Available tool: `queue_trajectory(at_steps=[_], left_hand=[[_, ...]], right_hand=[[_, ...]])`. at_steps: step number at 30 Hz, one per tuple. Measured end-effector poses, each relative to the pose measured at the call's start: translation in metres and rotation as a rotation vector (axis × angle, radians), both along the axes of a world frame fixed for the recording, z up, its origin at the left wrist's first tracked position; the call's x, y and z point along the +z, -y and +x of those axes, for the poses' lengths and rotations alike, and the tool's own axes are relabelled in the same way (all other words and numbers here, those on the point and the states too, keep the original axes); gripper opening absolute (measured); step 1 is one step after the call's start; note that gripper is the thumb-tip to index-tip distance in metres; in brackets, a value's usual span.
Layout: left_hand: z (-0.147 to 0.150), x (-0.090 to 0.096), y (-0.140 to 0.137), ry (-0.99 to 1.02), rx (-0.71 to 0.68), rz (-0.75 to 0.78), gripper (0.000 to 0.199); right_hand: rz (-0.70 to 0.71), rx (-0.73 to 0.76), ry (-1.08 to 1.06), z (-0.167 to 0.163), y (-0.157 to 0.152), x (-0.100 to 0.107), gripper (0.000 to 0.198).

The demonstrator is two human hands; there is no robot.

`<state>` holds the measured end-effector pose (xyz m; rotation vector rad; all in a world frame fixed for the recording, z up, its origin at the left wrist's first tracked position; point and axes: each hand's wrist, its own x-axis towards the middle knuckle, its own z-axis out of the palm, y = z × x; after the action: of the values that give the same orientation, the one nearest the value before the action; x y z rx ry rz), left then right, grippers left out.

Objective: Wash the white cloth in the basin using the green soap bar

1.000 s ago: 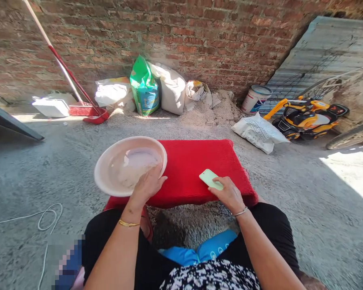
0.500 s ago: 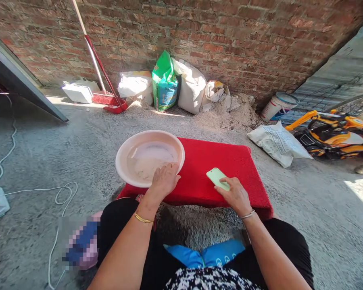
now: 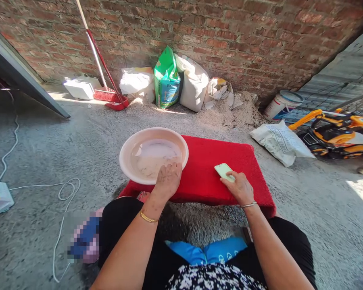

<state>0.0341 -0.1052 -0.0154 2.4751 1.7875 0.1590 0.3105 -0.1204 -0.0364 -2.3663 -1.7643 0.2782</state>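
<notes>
The left hand [image 3: 169, 177] has curled its fingers in over the near right rim of the basin [image 3: 125, 161]; half a second ago they lay straighter, with the thumb out to the side. Whether it grips the rim, I cannot tell. The right hand [image 3: 240, 187] again pinches the near end of the phone [image 3: 222, 170] between thumb and fingers, over the right half of the red-covered table [image 3: 199, 181]. The basin overhangs the table's left edge. Bare cloth lies between basin and phone, and beyond the phone to the far edge.
</notes>
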Motion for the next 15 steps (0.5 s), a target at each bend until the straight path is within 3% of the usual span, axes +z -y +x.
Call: queue_trajectory(at_steps=[9, 12, 15], left_hand=[[-0.011, 0.008, 0.002, -0.058, -0.021, 0.018, 0.043], [-0.013, 0.011, 0.004, -0.078, -0.027, 0.009, 0.045], [-0.013, 0.010, 0.007, -0.030, -0.018, -0.011, 0.047]], right_hand=[[0.050, 0.366, -0.089, -0.110, -0.024, -0.004, 0.034], [0.025, 0.343, -0.081, -0.096, -0.026, -0.007, 0.035], [-0.003, 0.187, -0.046, -0.056, -0.022, -0.006, 0.036]])
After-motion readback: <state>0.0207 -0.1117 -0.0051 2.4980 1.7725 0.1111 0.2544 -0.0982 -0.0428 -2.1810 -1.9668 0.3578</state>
